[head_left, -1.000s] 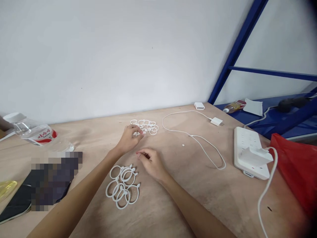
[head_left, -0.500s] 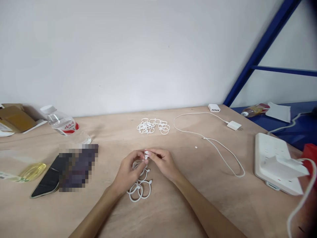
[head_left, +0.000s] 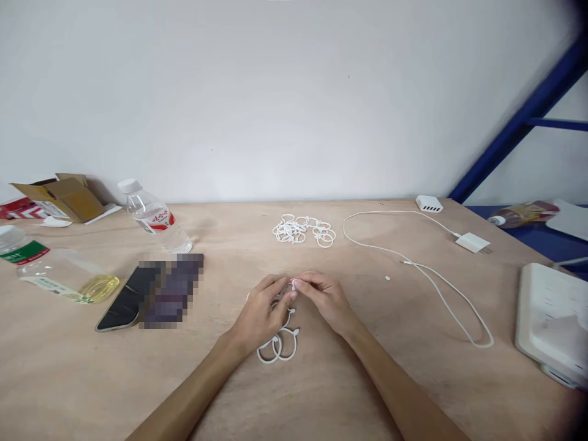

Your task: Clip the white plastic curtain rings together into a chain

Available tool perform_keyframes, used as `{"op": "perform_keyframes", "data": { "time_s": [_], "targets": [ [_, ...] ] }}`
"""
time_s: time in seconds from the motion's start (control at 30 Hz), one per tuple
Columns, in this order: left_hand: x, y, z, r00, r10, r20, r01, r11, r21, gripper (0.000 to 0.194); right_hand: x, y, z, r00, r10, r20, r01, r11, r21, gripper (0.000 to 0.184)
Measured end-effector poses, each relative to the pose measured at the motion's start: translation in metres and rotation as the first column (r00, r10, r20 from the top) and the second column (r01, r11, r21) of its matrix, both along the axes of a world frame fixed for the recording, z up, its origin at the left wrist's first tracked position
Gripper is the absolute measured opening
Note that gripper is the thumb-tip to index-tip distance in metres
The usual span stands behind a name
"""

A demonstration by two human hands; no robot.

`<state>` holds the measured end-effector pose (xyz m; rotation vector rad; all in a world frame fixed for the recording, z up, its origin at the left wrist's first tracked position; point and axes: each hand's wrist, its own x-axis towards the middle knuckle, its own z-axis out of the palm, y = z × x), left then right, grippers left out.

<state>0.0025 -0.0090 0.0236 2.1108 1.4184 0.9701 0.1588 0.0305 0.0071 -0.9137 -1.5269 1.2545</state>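
My left hand (head_left: 264, 309) and my right hand (head_left: 327, 301) meet over the middle of the table, fingertips pinched together. Between them is the small white end (head_left: 294, 285) of a thin white ring, mostly hidden by the fingers. Below, several thin white rings with small knobs (head_left: 285, 358) trail on the wood under and beside my left hand; part of them is covered by it. Farther back lies a pile of similar white rings (head_left: 290, 230), linked or tangled, touching neither hand.
On the left are a water bottle (head_left: 158, 220), a bottle with yellow liquid (head_left: 55, 272), a dark phone (head_left: 128, 300) and an open carton (head_left: 73, 199). A white cable (head_left: 441, 288) with a charger plug (head_left: 472, 242), a USB hub (head_left: 429, 204) and a power strip (head_left: 546, 312) lie right.
The view has turned left, so the table's things appear farther right. Both hands stay together on the small white piece; my left hand now covers more of the rings beneath it.
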Motion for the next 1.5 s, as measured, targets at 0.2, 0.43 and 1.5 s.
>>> {"op": "perform_keyframes", "data": {
  "time_s": [0.2,0.43,1.5],
  "targets": [
    [0.001,0.001,0.003,0.998,0.038,-0.043,-0.040,0.998,-0.038,0.026,0.001,0.000,0.000,1.000,-0.019,-0.011,0.019,1.000,0.014,0.017],
    [-0.015,0.016,0.014,1.000,0.025,-0.011,-0.027,0.989,-0.143,0.032,-0.002,-0.001,-0.005,0.995,0.000,0.099,-0.011,0.994,0.105,0.016],
    [-0.020,0.074,0.009,0.969,0.141,-0.202,-0.108,0.981,0.163,0.017,-0.005,0.002,-0.008,0.958,-0.287,-0.027,0.286,0.958,-0.022,0.030]
  ]
}}
